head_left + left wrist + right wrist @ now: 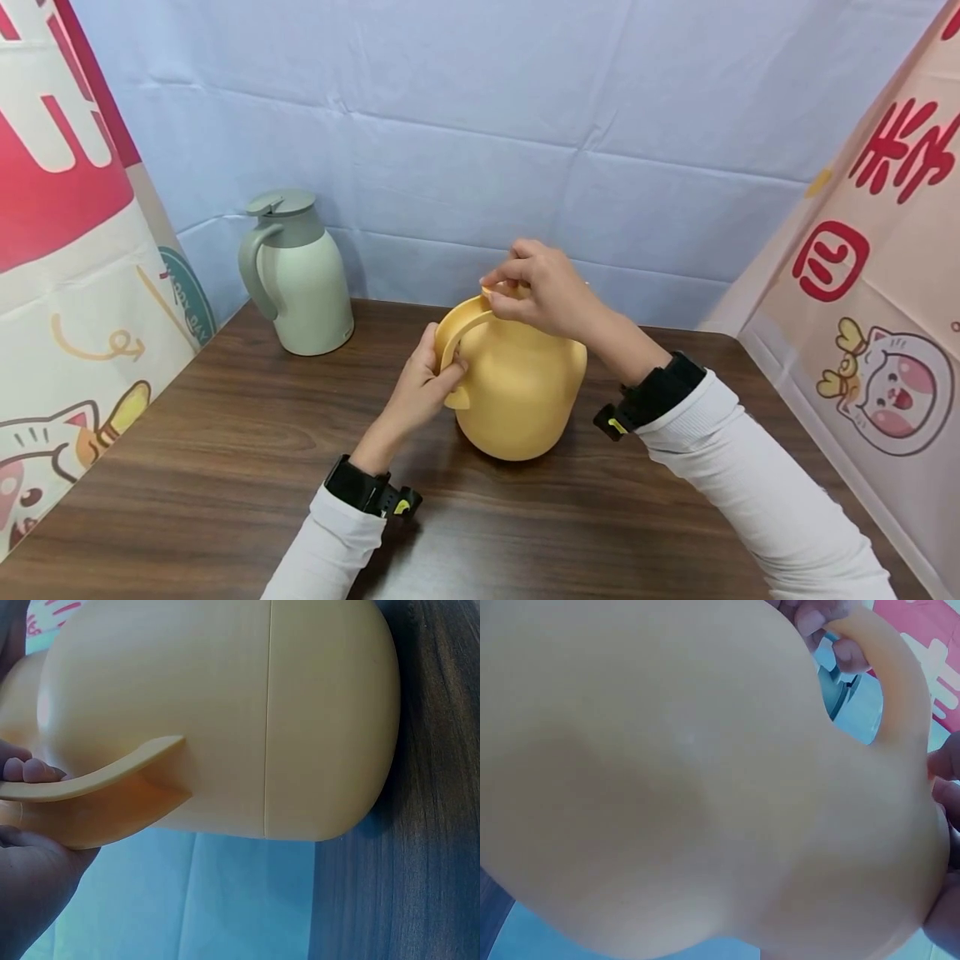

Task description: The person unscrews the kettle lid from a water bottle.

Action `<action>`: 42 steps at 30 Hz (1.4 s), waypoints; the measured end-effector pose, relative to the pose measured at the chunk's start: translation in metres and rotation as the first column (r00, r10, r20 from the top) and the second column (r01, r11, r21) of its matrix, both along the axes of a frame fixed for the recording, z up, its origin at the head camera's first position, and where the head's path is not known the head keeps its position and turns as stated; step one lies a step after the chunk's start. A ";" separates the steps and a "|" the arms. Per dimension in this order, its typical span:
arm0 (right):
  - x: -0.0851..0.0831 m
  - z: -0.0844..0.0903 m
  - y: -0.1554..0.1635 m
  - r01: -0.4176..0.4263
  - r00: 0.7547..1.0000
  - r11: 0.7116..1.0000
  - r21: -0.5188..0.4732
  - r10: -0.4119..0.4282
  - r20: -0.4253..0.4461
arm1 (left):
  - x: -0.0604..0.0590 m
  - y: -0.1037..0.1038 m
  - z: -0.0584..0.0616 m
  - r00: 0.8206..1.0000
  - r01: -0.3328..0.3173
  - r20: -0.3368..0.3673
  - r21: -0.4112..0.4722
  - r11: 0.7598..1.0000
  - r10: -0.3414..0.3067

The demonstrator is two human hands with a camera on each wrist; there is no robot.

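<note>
A yellow plastic jug stands upright on the dark wooden table, in the middle. My left hand grips its curved handle from the left; the left wrist view shows fingers curled over the handle against the jug body. My right hand sits on top of the jug and pinches its lid area with curled fingers. The right wrist view is filled by the jug's side, with fingertips at the handle's top. The lid itself is hidden under the hand.
A pale green thermos jug with a grey lid stands at the back left of the table. A blue cloth backdrop closes the far side. Printed banners flank the left and right sides.
</note>
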State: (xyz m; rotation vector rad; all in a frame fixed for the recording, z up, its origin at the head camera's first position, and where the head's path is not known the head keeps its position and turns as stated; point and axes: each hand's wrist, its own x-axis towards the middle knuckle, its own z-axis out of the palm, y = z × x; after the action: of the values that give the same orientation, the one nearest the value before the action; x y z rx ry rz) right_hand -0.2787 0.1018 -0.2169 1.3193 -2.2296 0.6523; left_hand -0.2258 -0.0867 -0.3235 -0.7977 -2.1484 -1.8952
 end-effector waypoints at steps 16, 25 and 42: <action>0.013 -0.017 0.021 -0.121 0.971 0.988 -0.092 0.098 -0.220 | -0.001 0.003 0.000 1.000 0.010 -0.016 0.017 1.000 -0.010; 0.018 -0.026 0.036 -0.096 0.960 0.985 -0.144 0.054 -0.273 | -0.002 0.002 -0.001 0.999 0.024 -0.033 0.021 0.999 -0.024; 0.008 -0.031 0.080 -0.049 0.996 0.966 -0.254 0.029 -0.081 | 0.000 0.001 -0.002 0.999 0.033 0.000 0.042 0.999 -0.033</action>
State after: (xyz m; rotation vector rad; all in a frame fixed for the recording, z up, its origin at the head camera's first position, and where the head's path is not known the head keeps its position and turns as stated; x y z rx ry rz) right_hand -0.2710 0.1821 -0.2474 1.2374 -1.9855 0.8577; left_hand -0.2262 -0.0853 -0.3257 -0.8301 -2.1008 -1.9500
